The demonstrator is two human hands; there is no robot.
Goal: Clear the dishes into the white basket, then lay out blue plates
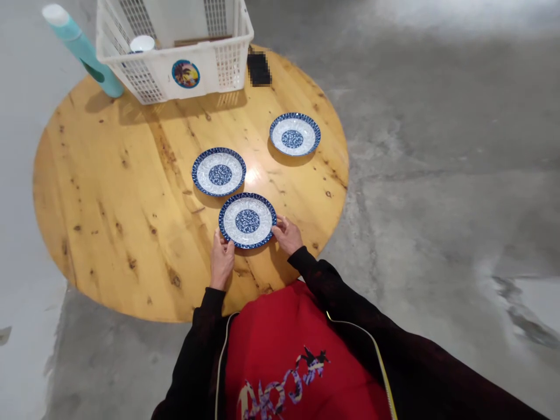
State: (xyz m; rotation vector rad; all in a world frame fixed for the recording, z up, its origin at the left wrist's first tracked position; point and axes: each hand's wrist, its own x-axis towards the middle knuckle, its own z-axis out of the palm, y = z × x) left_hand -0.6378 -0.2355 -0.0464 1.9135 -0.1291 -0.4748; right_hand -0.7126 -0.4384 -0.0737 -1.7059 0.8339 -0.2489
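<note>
Between my two hands is a blue-and-white patterned plate (247,221) near the front of the round wooden table. My left hand (222,259) grips its lower left rim, thumb on top and fingers at the edge. On the plate's right side, my right hand (287,234) pinches the rim in the same way. Whether the plate rests on the table or is slightly raised, I cannot tell. Just beyond it, up and left, lies a second matching plate (219,171). A third matching plate (295,135) lies farther off to the right.
A white plastic basket (153,81) stands at the table's back, with a white bowl (142,44) and brown sticks inside. Left of it is a tall turquoise bottle (85,55); right of it, a blurred black object (259,68). The wooden table (109,233) has a rounded edge.
</note>
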